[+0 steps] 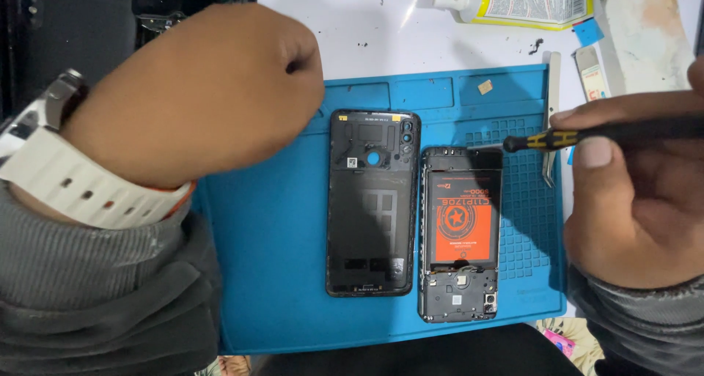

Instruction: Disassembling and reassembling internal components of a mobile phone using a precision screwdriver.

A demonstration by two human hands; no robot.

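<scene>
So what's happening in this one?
A person works over a blue mat holding an opened phone, its orange-labelled battery showing, with the removed back cover lying inside-up beside it. The right hand holds a screwdriver with its tip at the phone's top edge. The left hand, closed in a fist, hovers above the mat, holding nothing visible. A glue tube and tweezers lie nearby.

A black screwdriver (pixel 587 135) with yellow-striped neck lies level, tip at the opened phone's (pixel 460 233) top edge.
</scene>
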